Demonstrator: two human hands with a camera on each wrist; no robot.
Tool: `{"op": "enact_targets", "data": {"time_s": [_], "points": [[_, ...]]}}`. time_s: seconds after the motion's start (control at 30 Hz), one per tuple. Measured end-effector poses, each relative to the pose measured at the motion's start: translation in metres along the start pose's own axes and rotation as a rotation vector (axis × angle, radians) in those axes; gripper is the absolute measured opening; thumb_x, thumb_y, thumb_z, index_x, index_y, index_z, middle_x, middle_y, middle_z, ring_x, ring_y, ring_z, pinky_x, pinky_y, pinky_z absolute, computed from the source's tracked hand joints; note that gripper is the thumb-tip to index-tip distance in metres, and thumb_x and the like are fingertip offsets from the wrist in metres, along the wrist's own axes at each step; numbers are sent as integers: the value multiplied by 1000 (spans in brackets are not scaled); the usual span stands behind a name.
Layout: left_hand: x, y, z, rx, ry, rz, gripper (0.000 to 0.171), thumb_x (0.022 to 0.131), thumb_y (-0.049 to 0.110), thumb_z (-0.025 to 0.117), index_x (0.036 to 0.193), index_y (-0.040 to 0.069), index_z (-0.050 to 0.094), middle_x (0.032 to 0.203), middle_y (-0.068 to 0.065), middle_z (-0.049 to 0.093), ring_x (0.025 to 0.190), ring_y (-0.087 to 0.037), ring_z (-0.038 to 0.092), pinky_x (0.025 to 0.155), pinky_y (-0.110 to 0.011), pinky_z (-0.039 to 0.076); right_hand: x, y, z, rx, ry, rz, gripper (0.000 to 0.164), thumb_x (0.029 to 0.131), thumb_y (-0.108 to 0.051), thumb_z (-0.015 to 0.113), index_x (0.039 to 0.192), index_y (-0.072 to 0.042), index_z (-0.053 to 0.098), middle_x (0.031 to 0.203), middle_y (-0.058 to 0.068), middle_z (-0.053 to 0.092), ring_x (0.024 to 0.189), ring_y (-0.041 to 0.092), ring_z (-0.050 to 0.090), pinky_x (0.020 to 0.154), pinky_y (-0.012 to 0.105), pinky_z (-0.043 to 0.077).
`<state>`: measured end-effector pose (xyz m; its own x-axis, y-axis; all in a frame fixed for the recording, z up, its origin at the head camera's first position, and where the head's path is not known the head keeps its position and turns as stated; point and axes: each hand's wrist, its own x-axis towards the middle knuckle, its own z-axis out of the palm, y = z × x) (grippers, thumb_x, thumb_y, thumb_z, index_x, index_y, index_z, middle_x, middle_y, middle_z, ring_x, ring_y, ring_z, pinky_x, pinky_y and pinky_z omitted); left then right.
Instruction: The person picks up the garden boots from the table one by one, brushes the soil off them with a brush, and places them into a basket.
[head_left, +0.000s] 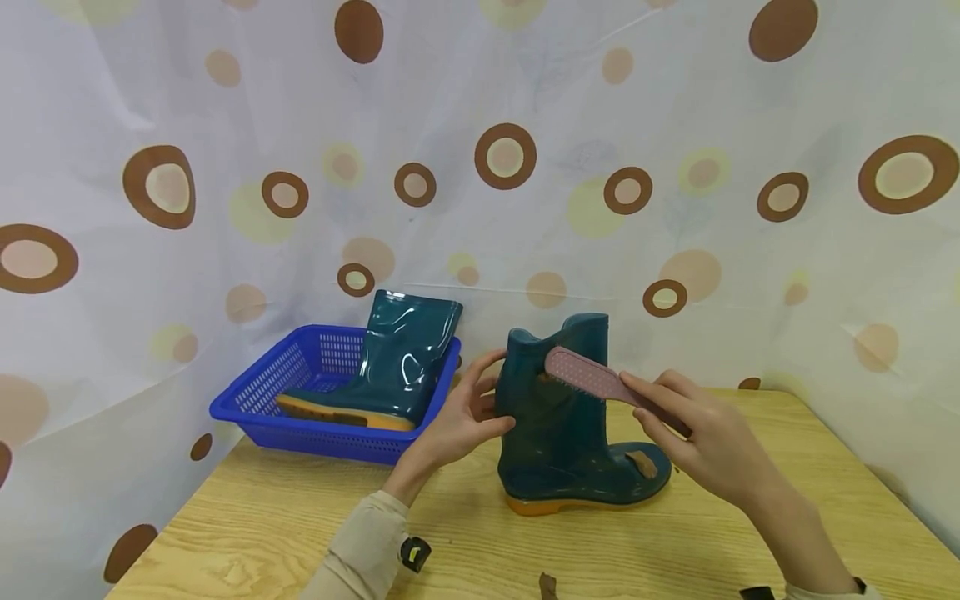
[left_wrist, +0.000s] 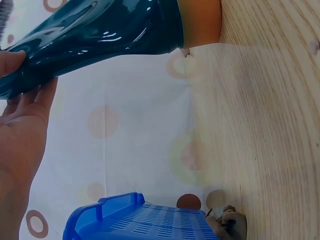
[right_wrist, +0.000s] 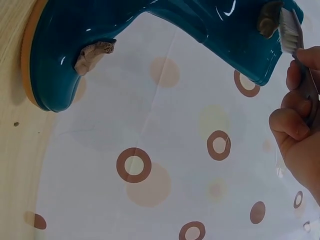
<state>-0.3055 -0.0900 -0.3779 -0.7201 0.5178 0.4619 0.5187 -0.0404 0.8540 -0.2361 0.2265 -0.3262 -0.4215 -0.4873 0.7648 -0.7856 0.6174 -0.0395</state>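
A dark green rubber boot [head_left: 551,433] with an orange sole stands upright on the table. My left hand [head_left: 467,412] holds its shaft from the left side, thumb in front and fingers behind, as the left wrist view also shows. My right hand [head_left: 701,429] grips a pink scrub brush [head_left: 588,375] by its handle. Its white bristles [right_wrist: 288,31] are against the upper shaft, beside a brown mud-like clump [right_wrist: 270,19]. Another brown clump [head_left: 642,464] sits on top of the boot's foot.
At the left a blue plastic basket [head_left: 322,446] holds a second green boot [head_left: 408,358]. A brown scrap [head_left: 548,586] lies at the table's front edge, and brown lumps [left_wrist: 227,222] lie near the basket. A dotted sheet [head_left: 465,83] hangs behind the table [head_left: 300,517].
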Motion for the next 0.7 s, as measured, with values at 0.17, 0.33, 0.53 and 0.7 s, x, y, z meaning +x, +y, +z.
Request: {"op": "enact_targets", "data": {"time_s": [0.17, 0.33, 0.53, 0.7], "points": [[0, 0, 0, -5, 3, 8, 86, 89, -6, 64, 153, 35, 23, 141, -19, 51, 122, -37, 61, 100, -47, 53, -2, 1, 0, 13, -27, 8, 55, 77, 6, 76, 130, -7, 66, 92, -13, 53, 65, -6, 37, 55, 7, 31], [1, 1, 1, 2, 14, 3, 87, 88, -7, 64, 154, 32, 22, 141, -19, 51, 123, -38, 60, 101, -49, 52, -2, 1, -4, 18, -42, 16, 52, 78, 5, 76, 128, -8, 67, 91, -14, 52, 64, -7, 36, 54, 7, 31], [1, 4, 2, -3, 19, -8, 87, 89, -8, 63, 155, 29, 20, 143, -20, 50, 125, -39, 58, 103, -50, 50, -3, 3, -7, 12, -49, 24, 50, 77, 5, 76, 125, -9, 69, 90, -16, 51, 64, -7, 36, 54, 8, 30], [2, -1, 1, 6, 18, 1, 86, 90, -6, 64, 154, 32, 21, 142, -19, 51, 124, -39, 59, 101, -50, 51, -4, 3, -10, 3, -52, 20, 50, 76, 4, 77, 123, -10, 70, 89, -17, 52, 63, -7, 36, 54, 7, 30]]}}
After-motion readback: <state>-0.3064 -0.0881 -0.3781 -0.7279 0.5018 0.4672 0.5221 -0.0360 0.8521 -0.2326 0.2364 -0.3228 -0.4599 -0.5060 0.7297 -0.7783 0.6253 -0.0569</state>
